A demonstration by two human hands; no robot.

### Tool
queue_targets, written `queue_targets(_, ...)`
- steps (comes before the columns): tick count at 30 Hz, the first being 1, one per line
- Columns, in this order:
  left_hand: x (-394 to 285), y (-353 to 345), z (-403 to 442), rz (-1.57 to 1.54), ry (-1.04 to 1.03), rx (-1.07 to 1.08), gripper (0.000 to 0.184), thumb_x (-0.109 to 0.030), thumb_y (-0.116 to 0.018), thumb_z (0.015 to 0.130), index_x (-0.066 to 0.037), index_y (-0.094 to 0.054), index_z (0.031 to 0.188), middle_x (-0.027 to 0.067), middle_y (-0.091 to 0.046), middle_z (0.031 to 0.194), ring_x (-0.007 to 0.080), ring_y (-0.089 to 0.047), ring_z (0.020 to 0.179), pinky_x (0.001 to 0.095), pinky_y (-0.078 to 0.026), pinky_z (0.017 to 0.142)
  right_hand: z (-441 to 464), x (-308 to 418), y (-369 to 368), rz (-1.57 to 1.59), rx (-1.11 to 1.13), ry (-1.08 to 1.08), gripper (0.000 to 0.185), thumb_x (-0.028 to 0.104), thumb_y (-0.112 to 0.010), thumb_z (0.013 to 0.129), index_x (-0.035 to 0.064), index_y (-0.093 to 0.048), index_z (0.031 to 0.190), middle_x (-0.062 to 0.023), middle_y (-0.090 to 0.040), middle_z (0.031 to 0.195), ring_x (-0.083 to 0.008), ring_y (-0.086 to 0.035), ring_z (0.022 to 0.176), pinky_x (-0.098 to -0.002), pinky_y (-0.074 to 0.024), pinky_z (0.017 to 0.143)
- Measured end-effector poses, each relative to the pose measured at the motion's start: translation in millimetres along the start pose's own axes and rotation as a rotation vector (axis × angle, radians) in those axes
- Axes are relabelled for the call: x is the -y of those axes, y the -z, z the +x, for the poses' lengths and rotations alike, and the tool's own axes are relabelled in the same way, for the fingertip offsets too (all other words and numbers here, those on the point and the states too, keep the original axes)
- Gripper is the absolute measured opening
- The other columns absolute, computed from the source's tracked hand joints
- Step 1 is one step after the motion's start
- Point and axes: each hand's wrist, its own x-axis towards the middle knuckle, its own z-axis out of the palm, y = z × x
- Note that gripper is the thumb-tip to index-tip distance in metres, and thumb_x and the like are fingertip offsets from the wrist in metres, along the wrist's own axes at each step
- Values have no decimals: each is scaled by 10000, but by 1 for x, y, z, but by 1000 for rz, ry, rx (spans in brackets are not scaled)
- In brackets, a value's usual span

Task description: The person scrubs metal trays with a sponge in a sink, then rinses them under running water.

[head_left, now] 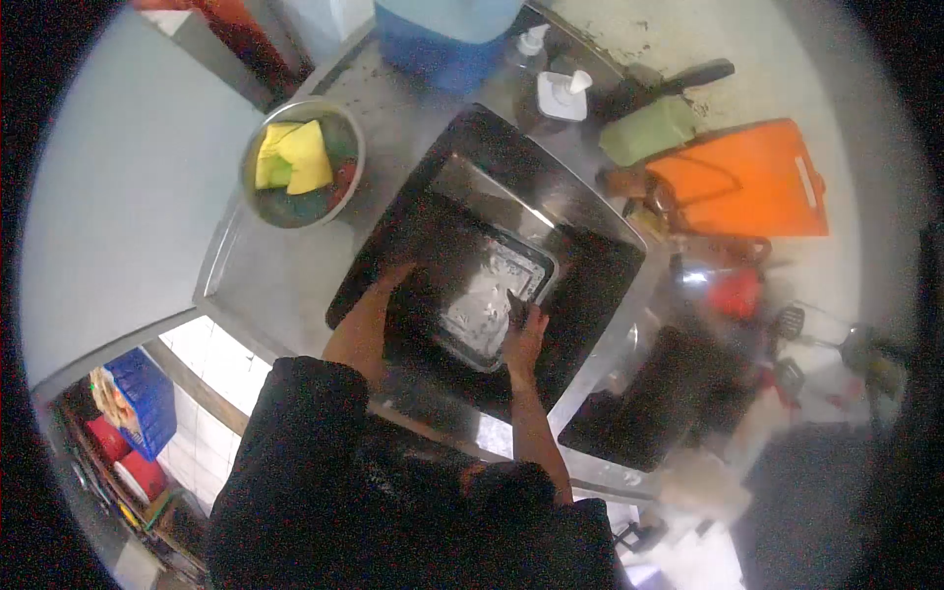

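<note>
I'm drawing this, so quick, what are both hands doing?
Left hand: in the sink, too dark to tell.
Right hand: at the tray, grip unclear.

Over by the counter's (280, 265) left edge I see a silvery bowl (361, 162) with a bright yellow cloth (308, 157) in it; toward the far edge, a blue tub (442, 49). The sink (605, 265) looks near-black, the tray (487, 300) pale grey with whitish streaks. The board (762, 187) is plain orange, the crate (145, 401) deep blue, the sleeves (310, 388) black, the floor tiles (202, 359) white, crossed by thin darker lines.
</note>
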Motion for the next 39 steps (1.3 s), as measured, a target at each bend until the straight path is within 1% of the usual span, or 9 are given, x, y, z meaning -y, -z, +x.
queue_targets(7,-2,10,-14,-21,-68,-86,870,-574,-637,774,-72,-357,1427,227,-338,1464,406,-326,1348,488,-302,1108,25,-38,-10,162,-40,83,385,30,-610,822,44,-509,1194,-184,-594,1096,-370,-601,980,-403,-486,829)
queue_targets(10,-33,27,-36,-8,20,-43,872,-599,-616,777,-67,-367,1421,223,-341,1464,408,-314,1356,491,-290,1114,42,-48,-5,278,-9,-47,326,42,-602,820,51,-550,1141,-172,-645,1016,-354,-637,896,-401,-494,783)
queue_targets(15,42,-33,-11,35,-20,55,801,-601,-543,825,-34,-421,1378,244,-401,1416,409,-372,1321,494,-315,1091,64,-30,54,-62,16,-178,233,96,-614,842,37,-580,1065,-177,-663,966,-334,-647,862,-400,-493,754)
queue_targets(17,-22,27,-74,20,61,-85,745,-595,-518,842,-18,-502,1313,259,-485,1342,416,-454,1261,491,-362,1055,72,-34,88,-113,10,-131,227,149,-630,860,33,-587,1051,-178,-656,928,-331,-640,838,-406,-488,743)
queue_targets(22,-102,111,-145,-559,-35,87,382,-299,-587,850,15,-629,1064,129,-654,972,253,-617,890,378,-491,800,61,42,190,24,67,-199,295,244,-650,872,26,-594,1062,-174,-625,900,-327,-617,840,-426,-476,745)
queue_targets(26,-143,158,-201,-776,-143,120,233,-73,-584,794,30,-650,992,81,-661,863,142,-604,776,299,-493,709,34,35,187,-206,-281,52,315,227,-654,867,13,-593,1089,-186,-593,1010,-346,-609,881,-436,-478,781)
queue_targets(27,-151,169,-215,-740,-111,160,300,-42,-570,759,36,-618,1045,82,-648,871,157,-603,774,310,-491,711,28,35,180,-324,-400,129,317,214,-656,865,9,-593,1099,-191,-584,1040,-357,-608,894,-438,-479,791)
queue_targets(36,-132,167,-306,-826,-225,26,634,-24,-495,757,-23,-318,1365,144,-511,1172,192,-554,908,302,-478,751,31,75,61,24,6,11,332,184,-610,871,45,-588,1173,-223,-564,1145,-417,-544,1046,-475,-458,896)
queue_targets(39,-127,155,-315,-909,-163,70,693,-36,-495,764,-20,-284,1424,148,-510,1194,196,-558,937,299,-481,780,-17,128,53,4,56,378,360,165,-598,862,64,-588,1207,-209,-571,1161,-394,-527,1087,-481,-441,937)
